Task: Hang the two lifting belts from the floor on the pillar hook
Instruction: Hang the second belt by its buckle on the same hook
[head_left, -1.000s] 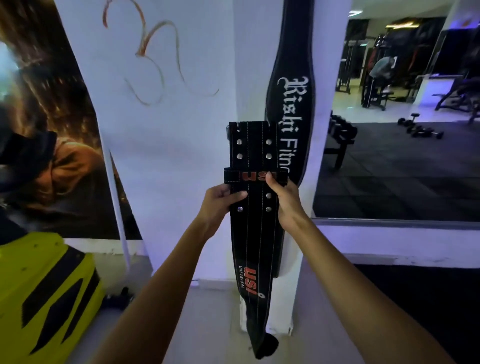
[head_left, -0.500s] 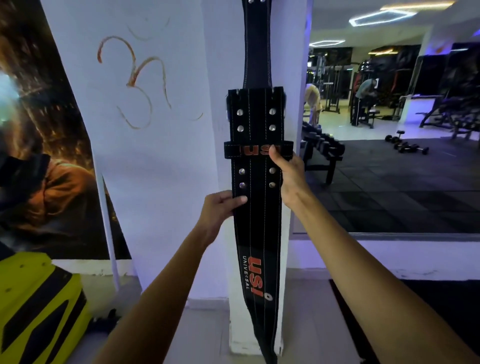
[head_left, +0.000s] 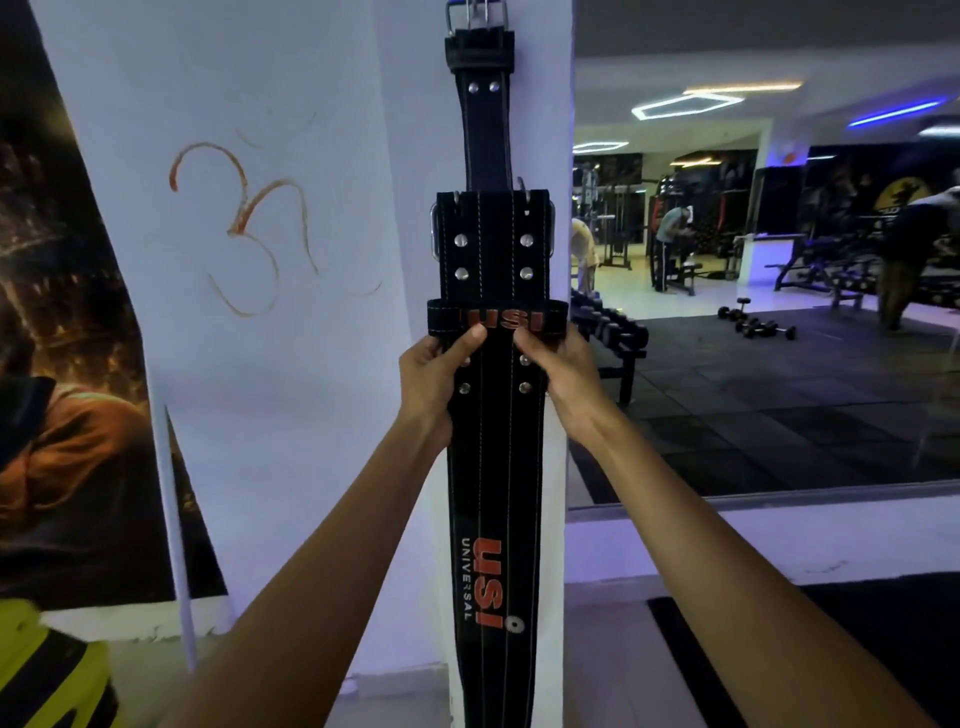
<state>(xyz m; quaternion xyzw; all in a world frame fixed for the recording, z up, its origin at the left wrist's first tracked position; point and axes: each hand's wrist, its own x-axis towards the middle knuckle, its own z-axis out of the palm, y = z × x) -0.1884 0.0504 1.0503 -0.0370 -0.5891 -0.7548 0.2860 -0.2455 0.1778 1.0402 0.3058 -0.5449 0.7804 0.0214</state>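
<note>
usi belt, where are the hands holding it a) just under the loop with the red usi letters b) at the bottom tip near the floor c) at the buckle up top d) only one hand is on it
a: the left hand and right hand both grip the USI belt right beneath its keeper loop, well below the buckle.

Front belt (head_left: 493, 467), centre of frame: keeper loop (head_left: 496, 321) carries "USI" in orange-red letters, their lower edge partly covered by the thumbs of the left hand (head_left: 434, 374) and right hand (head_left: 563, 371). Lower on the same belt, reading lengthwise: "USI" in large orange-red letters, with "UNIVERSAL" in small white letters beside it. Pillar (head_left: 291, 156), upper left of frame: a hand-drawn orange Om sign (head_left: 244, 228). No other wording is legible; the rear belt (head_left: 483, 119) shows none.
</note>
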